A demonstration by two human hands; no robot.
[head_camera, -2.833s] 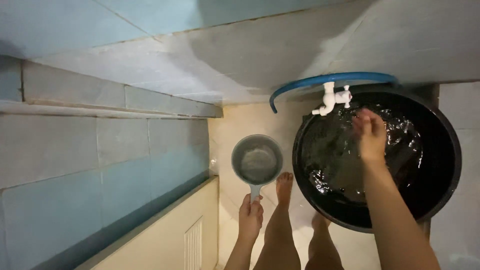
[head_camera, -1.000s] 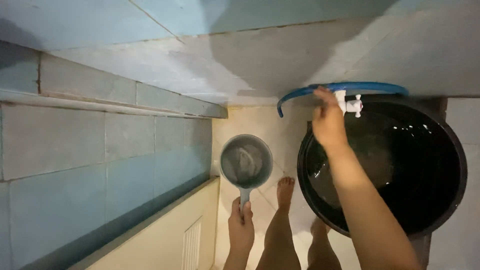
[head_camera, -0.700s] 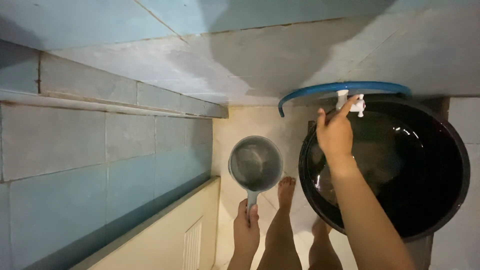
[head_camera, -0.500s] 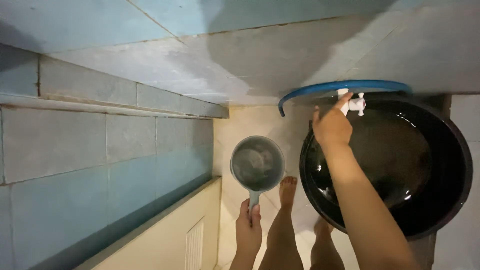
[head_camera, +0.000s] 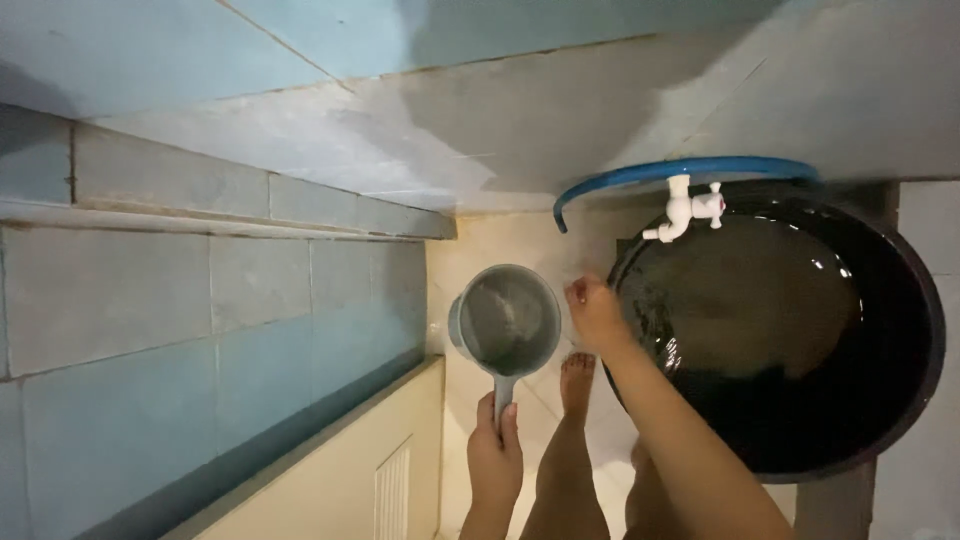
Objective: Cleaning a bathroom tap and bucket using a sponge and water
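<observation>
Since half a second ago: right hand off the white tap, now down at the near-left rim of the black tub, just right of the grey dipper. Fingers curled loosely; whether touching the rim, cannot tell. Left hand wrapped tight round the dipper's handle, as before, bowl held out over the pale floor, left of the tub. Bare foot just beneath the right wrist. Dark water filling the tub, glinting. Tap at the far rim, under a curved blue hose. Blue-grey tiled wall at left, cream panel at near left.
</observation>
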